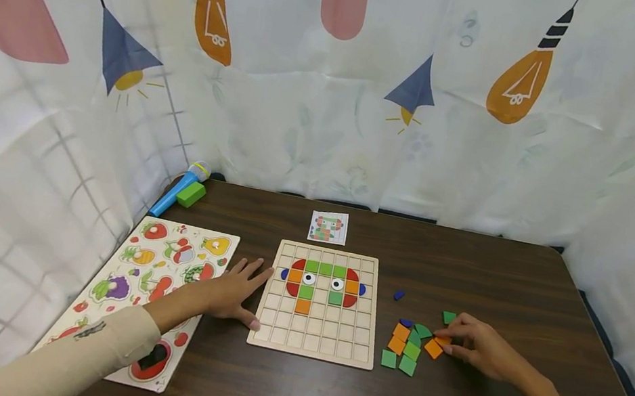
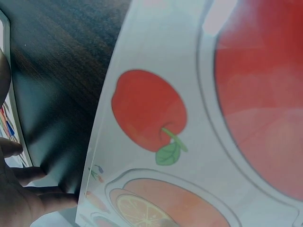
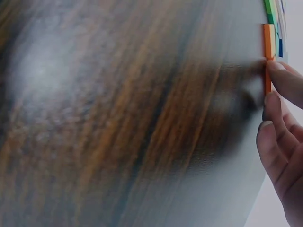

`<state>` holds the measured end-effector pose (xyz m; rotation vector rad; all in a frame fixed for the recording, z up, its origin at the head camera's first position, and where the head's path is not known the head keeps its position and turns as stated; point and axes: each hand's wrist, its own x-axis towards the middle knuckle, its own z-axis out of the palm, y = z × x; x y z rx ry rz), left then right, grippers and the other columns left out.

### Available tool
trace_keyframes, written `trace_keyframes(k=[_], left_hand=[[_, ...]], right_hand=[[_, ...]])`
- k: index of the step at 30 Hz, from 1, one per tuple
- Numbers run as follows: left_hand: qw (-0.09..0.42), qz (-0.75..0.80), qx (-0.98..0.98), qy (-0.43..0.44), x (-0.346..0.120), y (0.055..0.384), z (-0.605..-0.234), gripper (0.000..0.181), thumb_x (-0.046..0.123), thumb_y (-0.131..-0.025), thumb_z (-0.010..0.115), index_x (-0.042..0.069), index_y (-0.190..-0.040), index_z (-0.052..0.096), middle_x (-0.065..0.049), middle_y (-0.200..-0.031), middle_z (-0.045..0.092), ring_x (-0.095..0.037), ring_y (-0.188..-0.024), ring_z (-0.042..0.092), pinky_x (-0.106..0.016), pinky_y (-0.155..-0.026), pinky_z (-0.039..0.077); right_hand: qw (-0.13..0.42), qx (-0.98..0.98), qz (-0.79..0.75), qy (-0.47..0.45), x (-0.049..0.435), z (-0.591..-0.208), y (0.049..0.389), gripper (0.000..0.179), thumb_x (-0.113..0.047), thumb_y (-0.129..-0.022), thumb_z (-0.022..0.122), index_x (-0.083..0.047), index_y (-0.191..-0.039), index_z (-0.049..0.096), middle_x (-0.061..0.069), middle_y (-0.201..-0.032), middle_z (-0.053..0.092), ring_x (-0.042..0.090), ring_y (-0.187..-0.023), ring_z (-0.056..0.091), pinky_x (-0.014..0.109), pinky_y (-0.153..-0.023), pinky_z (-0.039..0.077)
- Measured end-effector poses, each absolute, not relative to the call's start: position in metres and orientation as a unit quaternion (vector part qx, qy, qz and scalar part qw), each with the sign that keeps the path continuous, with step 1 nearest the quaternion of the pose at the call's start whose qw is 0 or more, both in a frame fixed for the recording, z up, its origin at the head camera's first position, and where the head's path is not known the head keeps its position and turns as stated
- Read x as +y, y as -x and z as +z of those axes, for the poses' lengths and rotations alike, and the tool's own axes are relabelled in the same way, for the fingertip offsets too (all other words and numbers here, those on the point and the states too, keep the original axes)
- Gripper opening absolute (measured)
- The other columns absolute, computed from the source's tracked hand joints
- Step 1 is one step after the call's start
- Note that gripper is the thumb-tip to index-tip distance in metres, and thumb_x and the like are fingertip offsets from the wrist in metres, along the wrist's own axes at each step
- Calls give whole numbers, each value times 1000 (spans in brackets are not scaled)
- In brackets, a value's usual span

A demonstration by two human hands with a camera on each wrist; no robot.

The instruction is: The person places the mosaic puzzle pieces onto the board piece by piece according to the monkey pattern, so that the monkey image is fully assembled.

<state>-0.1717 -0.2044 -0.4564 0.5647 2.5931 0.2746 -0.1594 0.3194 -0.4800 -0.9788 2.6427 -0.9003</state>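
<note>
A wooden grid board lies in the middle of the table, with red, green, orange and blue tiles and two eye tiles set in its upper half. My left hand touches the board's left edge, fingers spread and straight. To the right, my right hand pinches an orange tile between thumb and fingers. In the right wrist view the fingertips are at both ends of that orange tile. Beside it lies another orange tile, then a cluster of green, orange and blue pieces.
A fruit puzzle board lies under my left forearm. Behind it are a blue toy microphone and a green block. A small pattern card lies beyond the grid board. One blue piece and a green tile lie apart on the table.
</note>
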Motion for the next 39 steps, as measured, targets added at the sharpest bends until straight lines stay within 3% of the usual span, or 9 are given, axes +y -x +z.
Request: trace_keyframes(k=[9,19,29,39], left_hand=[[236,103,944,-208,-203,170,-453,109,60,-82,74,10,-161,19,-26,-165,12,-58,-148,13,-70,-111,29],[237,104,944,-206,-202,169,-453,108,58,-82,75,10,-161,19,-26,-166,11,-58,-148,13,-69,-111,29],[233,103,945,-208,-204,170,-455,109,59,-82,75,9,-161,20,-26,-166,11,-58,-148,13,-69,-112,28],[237,104,944,-205,-204,171,-456,109,58,-81,75,11,-161,19,-26,-166,11,-58,-148,12,-70,-112,27]], right_hand=[[84,918,-270,280,317,-480,158,32,-24,-92,74,-10,-120,72,-4,-104,57,-4,-70,44,21,-59,42],[68,935,-258,234,314,-481,154,32,-23,-87,79,-10,-117,74,-6,-99,58,-3,-65,41,20,-55,40],[64,927,-277,245,315,-483,152,28,-20,-88,78,-11,-115,73,-2,-103,60,-3,-65,42,21,-55,41],[38,947,-251,199,312,-484,147,36,-23,-84,81,-9,-116,75,-1,-102,62,-2,-64,41,22,-54,39]])
